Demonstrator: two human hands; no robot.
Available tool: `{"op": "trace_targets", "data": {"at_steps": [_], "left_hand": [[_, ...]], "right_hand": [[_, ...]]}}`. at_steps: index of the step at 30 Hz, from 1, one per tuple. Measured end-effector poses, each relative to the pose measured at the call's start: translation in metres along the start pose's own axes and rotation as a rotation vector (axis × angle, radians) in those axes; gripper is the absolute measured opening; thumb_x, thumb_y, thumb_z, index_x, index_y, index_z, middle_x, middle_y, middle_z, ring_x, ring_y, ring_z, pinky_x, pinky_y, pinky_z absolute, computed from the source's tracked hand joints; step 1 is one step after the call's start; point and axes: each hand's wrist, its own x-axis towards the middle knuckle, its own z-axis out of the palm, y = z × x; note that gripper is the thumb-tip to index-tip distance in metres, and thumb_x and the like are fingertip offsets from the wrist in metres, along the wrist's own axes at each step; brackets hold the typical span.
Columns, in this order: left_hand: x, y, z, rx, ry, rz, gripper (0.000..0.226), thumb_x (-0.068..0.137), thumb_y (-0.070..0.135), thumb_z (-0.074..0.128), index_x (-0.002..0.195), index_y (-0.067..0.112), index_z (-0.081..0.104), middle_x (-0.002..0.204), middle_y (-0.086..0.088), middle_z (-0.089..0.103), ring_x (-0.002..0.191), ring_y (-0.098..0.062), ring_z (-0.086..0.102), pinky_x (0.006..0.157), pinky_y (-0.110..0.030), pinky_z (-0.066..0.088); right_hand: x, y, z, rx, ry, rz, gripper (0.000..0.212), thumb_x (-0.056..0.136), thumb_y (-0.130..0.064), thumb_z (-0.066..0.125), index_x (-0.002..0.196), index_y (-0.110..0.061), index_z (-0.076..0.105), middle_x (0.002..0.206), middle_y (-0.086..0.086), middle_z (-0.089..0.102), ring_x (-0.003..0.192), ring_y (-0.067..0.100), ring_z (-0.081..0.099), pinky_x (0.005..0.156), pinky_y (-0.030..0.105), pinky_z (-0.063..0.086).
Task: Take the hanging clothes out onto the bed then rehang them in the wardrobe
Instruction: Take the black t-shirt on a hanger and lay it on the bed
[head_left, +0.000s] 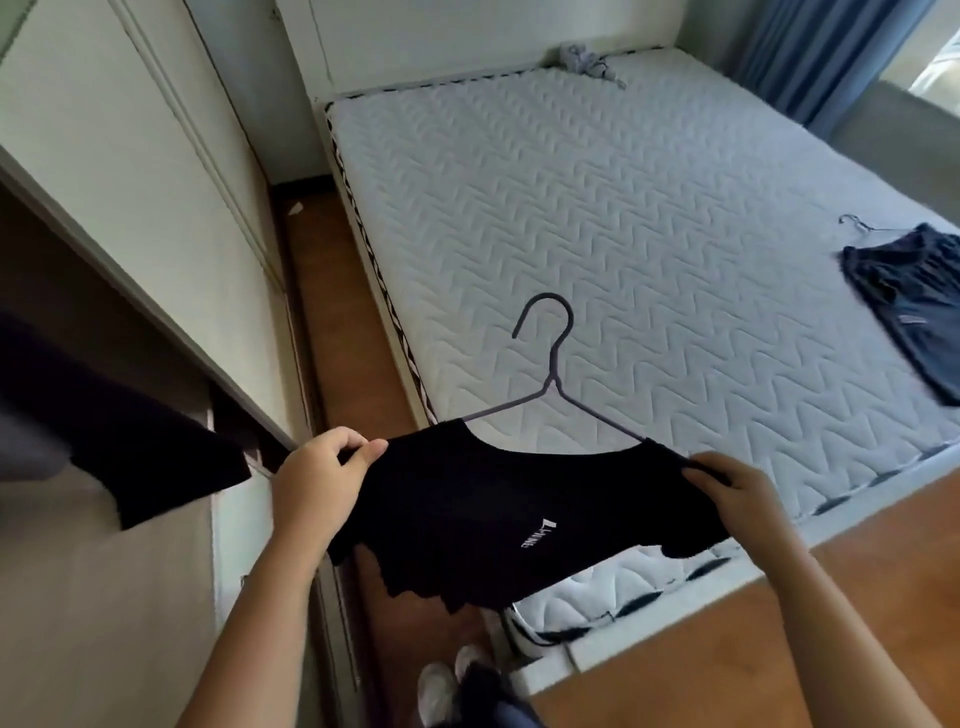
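Head camera looks down at a black T-shirt (493, 509) on a thin grey hanger (553, 364), held flat in the air over the near corner of the bed (597, 234). The left hand (317, 478) pinches one shoulder of the shirt with curled fingers and thumb. The right hand (727, 488) grips the other shoulder, its fingers bent over the cloth. The shirt is not on the bed yet; it looks like it is about to be laid down. One dark piece of clothing (914, 301) already lies on the far right side of the bed, and its hanger hook (854, 222) pokes out at the top. In the open wardrobe (130, 182) on the left, another dark cloth (119, 431) hangs inside, so I think there is more to take out. After that, all the clothes have to go back in, so the job seems to be in its first half. The shirt has small white letters (535, 530) on the chest. They start with a big L, but the rest is too blurry to read for sure. The clothing on the bed has a tiny tag, too small to read.
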Motion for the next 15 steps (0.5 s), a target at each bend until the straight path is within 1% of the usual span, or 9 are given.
{"op": "trace_targets", "data": {"at_steps": [2,3,5,6,8,10,12,13,15], "left_hand": [[-0.012,0.009,0.011,0.016,-0.043,0.038,0.020,0.084,0.039,0.059,0.076,0.021,0.063,0.070,0.002,0.062,0.070,-0.019,0.055,0.057,-0.030,0.037],[-0.019,0.012,0.015,0.016,-0.068,0.048,0.020,0.084,0.039,0.059,0.076,0.021,0.063,0.070,0.004,0.061,0.071,-0.018,0.054,0.059,-0.030,0.037],[-0.031,0.013,0.024,0.003,-0.122,0.065,0.019,0.083,0.038,0.060,0.072,0.023,0.062,0.069,0.008,0.060,0.073,-0.017,0.054,0.063,-0.030,0.038],[-0.036,0.013,0.027,0.000,-0.151,0.070,0.019,0.083,0.038,0.060,0.069,0.025,0.060,0.068,0.010,0.059,0.074,-0.017,0.054,0.063,-0.030,0.038],[-0.045,0.012,0.035,-0.007,-0.208,0.078,0.022,0.083,0.037,0.061,0.064,0.029,0.055,0.066,0.012,0.058,0.073,-0.018,0.054,0.060,-0.030,0.036],[-0.052,0.013,0.043,-0.006,-0.258,0.099,0.024,0.083,0.036,0.061,0.062,0.031,0.053,0.066,0.010,0.058,0.072,-0.019,0.054,0.057,-0.030,0.035],[-0.059,0.015,0.051,0.010,-0.291,0.141,0.022,0.083,0.036,0.061,0.063,0.030,0.053,0.068,0.005,0.060,0.074,-0.021,0.054,0.061,-0.030,0.035],[-0.063,0.017,0.054,0.014,-0.305,0.168,0.021,0.083,0.036,0.061,0.064,0.028,0.054,0.069,0.004,0.060,0.074,-0.021,0.054,0.063,-0.030,0.035],[-0.071,0.018,0.060,0.022,-0.341,0.208,0.020,0.083,0.036,0.061,0.066,0.027,0.055,0.065,0.009,0.058,0.072,-0.018,0.052,0.060,-0.029,0.033]], "right_hand": [[-0.016,0.017,-0.010,0.025,0.034,0.041,0.027,0.086,-0.002,0.057,0.072,-0.025,0.060,0.075,0.001,0.063,0.077,0.020,0.054,0.062,0.010,0.041],[-0.026,0.026,-0.014,0.041,0.044,0.067,0.027,0.086,-0.002,0.056,0.072,-0.024,0.061,0.074,0.000,0.062,0.074,0.016,0.055,0.059,0.007,0.041],[-0.046,0.045,-0.020,0.070,0.056,0.109,0.031,0.086,0.000,0.057,0.070,-0.027,0.061,0.073,-0.006,0.063,0.067,0.001,0.057,0.057,0.003,0.040],[-0.057,0.054,-0.023,0.085,0.067,0.137,0.033,0.086,0.000,0.057,0.070,-0.029,0.061,0.070,-0.010,0.064,0.067,-0.001,0.058,0.058,0.001,0.040],[-0.077,0.068,-0.027,0.112,0.105,0.182,0.032,0.085,0.000,0.058,0.071,-0.029,0.062,0.063,-0.014,0.066,0.069,0.001,0.059,0.059,0.000,0.040],[-0.099,0.080,-0.030,0.133,0.144,0.209,0.025,0.085,0.001,0.058,0.075,-0.021,0.065,0.068,-0.013,0.066,0.071,0.000,0.059,0.059,0.000,0.040],[-0.121,0.091,-0.032,0.150,0.186,0.257,0.018,0.085,0.001,0.057,0.082,-0.013,0.066,0.077,-0.004,0.065,0.079,0.013,0.058,0.059,0.001,0.040],[-0.134,0.095,-0.033,0.152,0.204,0.276,0.019,0.086,0.001,0.057,0.081,-0.015,0.067,0.076,-0.006,0.066,0.079,0.013,0.058,0.059,0.001,0.040],[-0.162,0.101,-0.035,0.161,0.241,0.309,0.026,0.086,0.000,0.057,0.074,-0.022,0.066,0.067,-0.015,0.067,0.072,0.001,0.059,0.060,0.004,0.043]]}}
